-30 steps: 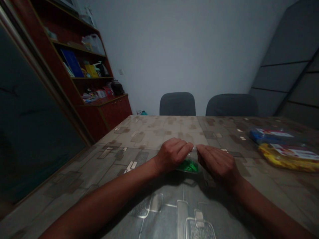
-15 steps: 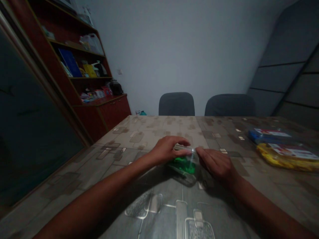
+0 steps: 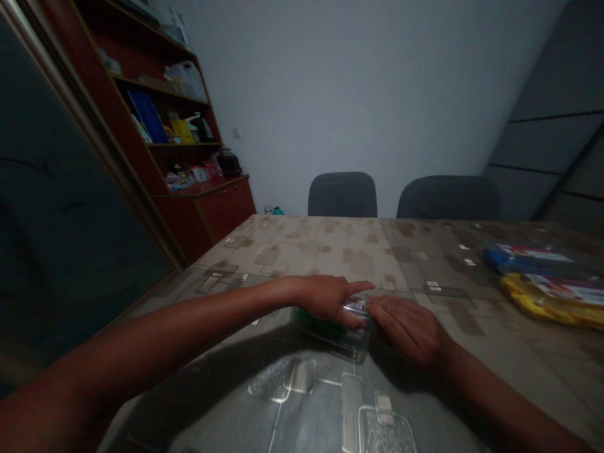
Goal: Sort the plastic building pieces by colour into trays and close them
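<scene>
A clear plastic package (image 3: 355, 356) with green contents lies on the patterned tablecloth, directly before me. Across its top rests my left hand (image 3: 328, 299), holding it, with the index finger stretched to the right and the thumb over the clear plastic. A bit of white and red label shows between that finger and thumb. At the package's right edge, my right hand (image 3: 408, 330) has its fingers pressed together, pinching the edge; the fingertips are partly hidden. Most of the green contents are covered by my left hand.
Two more clear packages, a blue one (image 3: 528, 257) and a yellow one (image 3: 557, 299), lie at the table's right. Two dark chairs (image 3: 342, 195) (image 3: 448, 196) stand beyond the far table edge. A red-brown cabinet (image 3: 226, 207) with filled shelves is at left.
My left hand has come down flatter over the package, its index finger now stretched out, covering more of the green. My right hand stays at the right edge. The view has shifted slightly.
</scene>
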`<move>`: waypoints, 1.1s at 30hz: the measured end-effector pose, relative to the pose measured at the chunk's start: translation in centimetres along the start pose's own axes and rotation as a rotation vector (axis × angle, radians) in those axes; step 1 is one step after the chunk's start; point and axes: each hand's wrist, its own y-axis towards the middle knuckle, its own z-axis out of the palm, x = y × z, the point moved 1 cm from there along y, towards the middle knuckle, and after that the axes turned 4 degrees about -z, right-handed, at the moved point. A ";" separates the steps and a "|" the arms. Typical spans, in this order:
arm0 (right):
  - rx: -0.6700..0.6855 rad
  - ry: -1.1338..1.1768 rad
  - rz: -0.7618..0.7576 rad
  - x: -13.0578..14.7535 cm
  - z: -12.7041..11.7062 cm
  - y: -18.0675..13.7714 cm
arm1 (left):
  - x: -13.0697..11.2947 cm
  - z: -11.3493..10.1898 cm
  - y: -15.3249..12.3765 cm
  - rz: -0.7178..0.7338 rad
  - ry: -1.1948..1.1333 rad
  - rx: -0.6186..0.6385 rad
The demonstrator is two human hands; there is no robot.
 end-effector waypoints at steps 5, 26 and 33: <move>0.032 0.014 0.042 0.1 0.1 0.0 | 0.4 0.2 0.4 0.057 -0.033 -0.066; 0.017 0.108 0.013 -1.3 0.5 -0.7 | 3.3 0.1 -3.7 0.049 -0.190 -0.207; 0.029 0.143 0.052 -2.1 1.0 -1.8 | 6.0 4.9 -7.7 -0.174 -0.878 -0.397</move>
